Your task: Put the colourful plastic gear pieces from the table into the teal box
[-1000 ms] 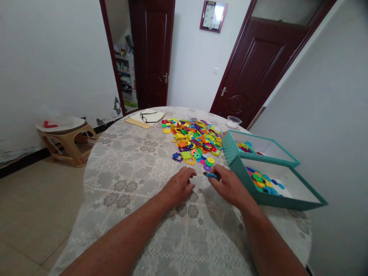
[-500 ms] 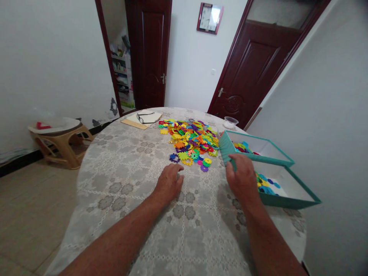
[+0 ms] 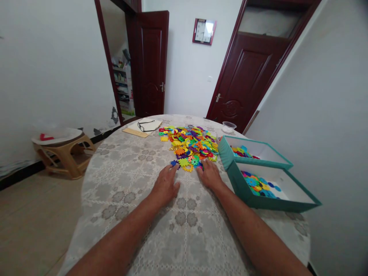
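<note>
A heap of gear pieces (image 3: 188, 142) lay on the surface (image 3: 184, 245). Just before the heap, the left hand (image 3: 166, 182) held thumb and fingers apart; the right hand (image 3: 211, 175) partly covered its near edge, grip indeterminable. Careless fingertip sweeps could have scattered loose pieces

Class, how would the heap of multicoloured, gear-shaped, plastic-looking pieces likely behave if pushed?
The heap of multicoloured, gear-shaped, plastic-looking pieces would probably spread and slump, since they lie loosely overlapped. Each piece looks thin and flat, so likely light and more apt to slide than roll. Their toothed edges might catch on neighbours.
</note>
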Demonstrator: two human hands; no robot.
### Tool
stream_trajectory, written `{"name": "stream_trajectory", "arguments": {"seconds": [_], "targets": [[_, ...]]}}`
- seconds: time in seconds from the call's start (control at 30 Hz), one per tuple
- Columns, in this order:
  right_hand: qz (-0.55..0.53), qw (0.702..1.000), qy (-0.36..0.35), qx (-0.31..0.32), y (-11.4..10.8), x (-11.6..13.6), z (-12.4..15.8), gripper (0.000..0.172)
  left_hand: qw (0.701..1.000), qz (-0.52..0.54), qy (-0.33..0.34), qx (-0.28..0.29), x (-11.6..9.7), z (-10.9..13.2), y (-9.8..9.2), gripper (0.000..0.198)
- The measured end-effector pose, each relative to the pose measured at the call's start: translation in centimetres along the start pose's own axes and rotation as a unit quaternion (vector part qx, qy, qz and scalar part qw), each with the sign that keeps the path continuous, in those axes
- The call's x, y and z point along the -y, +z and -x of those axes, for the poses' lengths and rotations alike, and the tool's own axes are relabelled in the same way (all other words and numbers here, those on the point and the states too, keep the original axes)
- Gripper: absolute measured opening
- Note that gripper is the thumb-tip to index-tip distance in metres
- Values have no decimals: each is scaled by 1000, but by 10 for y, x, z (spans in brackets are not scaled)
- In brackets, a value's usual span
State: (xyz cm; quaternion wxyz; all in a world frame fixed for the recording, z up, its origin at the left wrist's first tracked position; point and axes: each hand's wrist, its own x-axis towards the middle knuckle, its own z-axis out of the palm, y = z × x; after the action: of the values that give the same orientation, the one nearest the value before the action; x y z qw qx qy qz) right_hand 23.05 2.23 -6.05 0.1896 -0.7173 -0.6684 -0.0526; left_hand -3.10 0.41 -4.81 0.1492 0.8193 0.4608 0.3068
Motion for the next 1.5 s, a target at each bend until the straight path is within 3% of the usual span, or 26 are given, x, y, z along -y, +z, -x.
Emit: {"name": "stream_trajectory", "arguments": {"seconds": [0.13, 0.2, 0.3, 0.4, 0.53, 0.63, 0.8, 0.93, 1.17, 1.3, 1.4, 1.5], "targets": [[0, 1000, -6, -13, 7, 11, -15, 52, 995, -25, -16, 98, 1, -13, -11, 75], [-4, 1000, -9, -20, 7, 14, -18, 54, 992, -44, -21, 113, 0, -23, -17, 74], [-37, 998, -46, -19, 3, 14, -18, 48, 994, -70, -23, 83, 3, -38, -19, 73], [-76, 993, -89, -1, -1, 14, -16, 41, 994, -93, -25, 52, 10, -50, -8, 76], [-67, 996, -60, -3, -2, 17, -15, 43, 991, -128, -19, 24, 16, -59, 9, 76], [-44, 998, -54, -1, 0, 20, -14, 48, 990, -136, 15, 29, 12, -65, 16, 71], [-74, 990, -115, 47, -6, 23, -11, 47, 987, -133, 67, 54, 2, -70, 17, 64], [-128, 976, -163, 72, -12, 27, 0, 50, 985, -108, 113, 78, -5, -59, 9, 60], [-221, 956, -177, 78, -29, 41, 52, 52, 984, -55, 143, 91, -25, -11, -6, 67], [-334, 918, -188, 107, -47, 37, 72, 49, 980, -42, 168, 103, -34, 13, -9, 80], [-438, 881, -134, 120, -54, 24, 77, 49, 973, -40, 188, 125, -40, 26, -13, 78], [-483, 871, -40, 83, -53, 11, 74, 42, 978, -36, 159, 127, -43, 34, -17, 65]]}}
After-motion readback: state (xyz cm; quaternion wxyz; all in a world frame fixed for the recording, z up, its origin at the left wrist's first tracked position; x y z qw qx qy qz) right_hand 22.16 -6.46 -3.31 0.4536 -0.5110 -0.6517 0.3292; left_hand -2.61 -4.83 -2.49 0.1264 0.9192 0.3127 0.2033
